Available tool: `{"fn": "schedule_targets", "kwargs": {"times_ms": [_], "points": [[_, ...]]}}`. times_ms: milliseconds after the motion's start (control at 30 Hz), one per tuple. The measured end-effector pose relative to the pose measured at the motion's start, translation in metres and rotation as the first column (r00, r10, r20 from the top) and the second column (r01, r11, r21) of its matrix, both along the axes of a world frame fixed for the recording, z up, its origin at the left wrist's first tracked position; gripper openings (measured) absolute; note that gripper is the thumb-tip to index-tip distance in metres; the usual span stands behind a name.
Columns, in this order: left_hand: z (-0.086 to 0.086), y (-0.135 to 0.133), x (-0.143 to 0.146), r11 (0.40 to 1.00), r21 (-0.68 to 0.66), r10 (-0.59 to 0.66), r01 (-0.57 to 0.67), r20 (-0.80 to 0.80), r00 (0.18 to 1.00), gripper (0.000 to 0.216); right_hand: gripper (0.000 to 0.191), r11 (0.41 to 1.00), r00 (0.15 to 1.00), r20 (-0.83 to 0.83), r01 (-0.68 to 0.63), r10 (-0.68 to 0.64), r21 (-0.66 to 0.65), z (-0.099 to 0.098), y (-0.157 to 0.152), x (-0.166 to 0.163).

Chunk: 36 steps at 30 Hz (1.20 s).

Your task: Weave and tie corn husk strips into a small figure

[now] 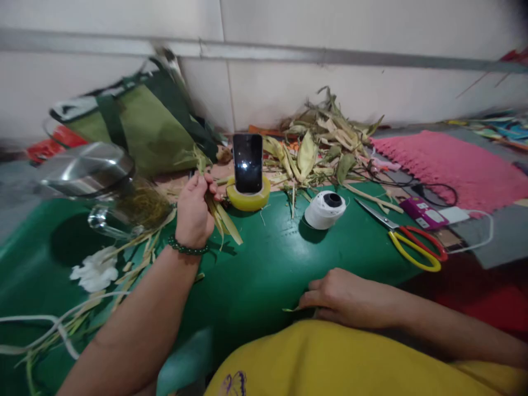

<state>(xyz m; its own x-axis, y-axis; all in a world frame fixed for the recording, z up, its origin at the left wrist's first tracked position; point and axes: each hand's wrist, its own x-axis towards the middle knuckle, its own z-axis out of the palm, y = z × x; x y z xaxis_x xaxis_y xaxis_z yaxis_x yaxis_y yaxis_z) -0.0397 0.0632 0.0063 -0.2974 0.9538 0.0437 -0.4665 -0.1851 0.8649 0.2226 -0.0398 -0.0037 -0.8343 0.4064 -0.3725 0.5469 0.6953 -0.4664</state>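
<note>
Left hand, left of centre, grips flat, papery husk strips; right hand, lower right of centre, pinches a thin green sliver. Worktop glossy green; white spool squat, cylindrical.

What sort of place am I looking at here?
Probably an informal handcraft corner indoors, beside a pale wall. The signs: a heap of dried leaves, a white spool and open scissors. Whether it's a home or a workshop, I can't tell.
</note>
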Motion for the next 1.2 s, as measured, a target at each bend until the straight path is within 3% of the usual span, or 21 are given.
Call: {"fn": "schedule_targets", "kwargs": {"times_ms": [133, 200, 233, 300, 333, 400, 467, 500, 533, 633, 667, 700, 767, 800, 900, 933, 1033, 1133, 1200], "points": [[-0.001, 0.000, 0.001, 0.999, -0.001, -0.040, 0.040, -0.013, 0.999, 0.031, 0.026, 0.968, 0.990, 0.010, -0.142, 0.143, 0.205, -0.019, -0.010, 0.008], [0.000, -0.001, 0.003, 0.999, 0.009, -0.048, 0.049, -0.030, 0.998, 0.034, 0.026, 0.964, 0.983, -0.064, -0.157, 0.174, 0.212, -0.029, -0.013, 0.011], [0.000, -0.002, 0.003, 0.999, 0.014, -0.046, 0.046, -0.038, 0.998, 0.035, 0.028, 0.980, 0.984, -0.123, -0.107, 0.129, 0.170, -0.031, -0.013, 0.012], [0.001, -0.003, 0.005, 0.999, 0.014, -0.039, 0.040, -0.045, 0.998, 0.035, 0.029, 0.989, 0.955, -0.259, 0.146, -0.146, -0.016, -0.029, -0.007, 0.017], [0.001, -0.003, 0.005, 0.999, 0.010, -0.040, 0.040, -0.046, 0.998, 0.035, 0.028, 0.939, 0.888, -0.307, 0.313, -0.342, -0.141, -0.025, -0.003, 0.021], [0.001, -0.003, 0.006, 0.999, 0.007, -0.048, 0.049, -0.045, 0.998, 0.033, 0.028, 0.729, 0.640, -0.350, 0.588, -0.684, -0.349, -0.012, 0.008, 0.033], [-0.001, -0.003, 0.006, 0.998, 0.005, -0.068, 0.069, -0.054, 0.996, 0.031, 0.032, 0.546, 0.390, -0.401, 0.721, -0.829, -0.427, 0.001, 0.016, 0.051], [-0.001, -0.003, 0.006, 0.997, 0.003, -0.072, 0.072, -0.063, 0.995, 0.030, 0.034, 0.504, 0.330, -0.416, 0.747, -0.847, -0.433, 0.006, 0.017, 0.062], [-0.002, -0.003, 0.006, 0.996, -0.005, -0.084, 0.084, -0.077, 0.994, 0.028, 0.035, 0.501, 0.342, -0.396, 0.753, -0.852, -0.428, 0.010, 0.016, 0.074], [-0.003, -0.002, 0.005, 0.997, 0.022, -0.076, 0.079, -0.103, 0.992, 0.023, 0.030, 0.611, 0.635, -0.049, 0.716, -0.771, -0.339, 0.023, 0.002, 0.112], [-0.003, -0.003, 0.006, 0.996, 0.021, -0.086, 0.089, -0.102, 0.991, 0.022, 0.028, 0.648, 0.682, 0.083, 0.720, -0.726, -0.249, 0.028, -0.005, 0.122], [-0.003, -0.004, 0.007, 0.994, 0.009, -0.109, 0.111, -0.099, 0.989, 0.020, 0.030, 0.662, 0.669, 0.144, 0.743, -0.729, -0.103, 0.034, -0.011, 0.130], [-0.001, -0.008, 0.010, 0.984, -0.026, -0.179, 0.178, -0.098, 0.979, 0.018, 0.038, 0.638, 0.635, 0.074, 0.756, -0.769, 0.146, 0.046, -0.018, 0.138], [0.000, -0.010, 0.012, 0.976, -0.038, -0.219, 0.216, -0.106, 0.970, 0.017, 0.038, 0.625, 0.640, -0.003, 0.752, -0.768, 0.208, 0.050, -0.017, 0.138], [0.000, -0.019, 0.019, 0.952, -0.059, -0.306, 0.301, -0.136, 0.942, 0.022, 0.038, 0.637, 0.685, -0.156, 0.723, -0.712, 0.266, 0.052, 0.010, 0.124], [0.000, -0.021, 0.021, 0.944, -0.074, -0.329, 0.321, -0.150, 0.932, 0.024, 0.038, 0.593, 0.669, -0.174, 0.729, -0.722, 0.341, 0.048, 0.026, 0.118], [-0.002, -0.022, 0.023, 0.943, -0.091, -0.333, 0.321, -0.200, 0.921, 0.030, 0.023, 0.372, 0.533, -0.176, 0.755, -0.827, 0.541, 0.028, 0.074, 0.107], [-0.002, -0.019, 0.020, 0.955, -0.069, -0.295, 0.287, -0.226, 0.928, 0.033, 0.026, 0.550, 0.639, -0.072, 0.709, -0.766, 0.441, 0.010, 0.096, 0.105], [-0.003, -0.018, 0.019, 0.958, -0.060, -0.288, 0.281, -0.222, 0.932, 0.033, 0.031, 0.630, 0.680, -0.055, 0.704, -0.732, 0.328, 0.003, 0.095, 0.106]]}}
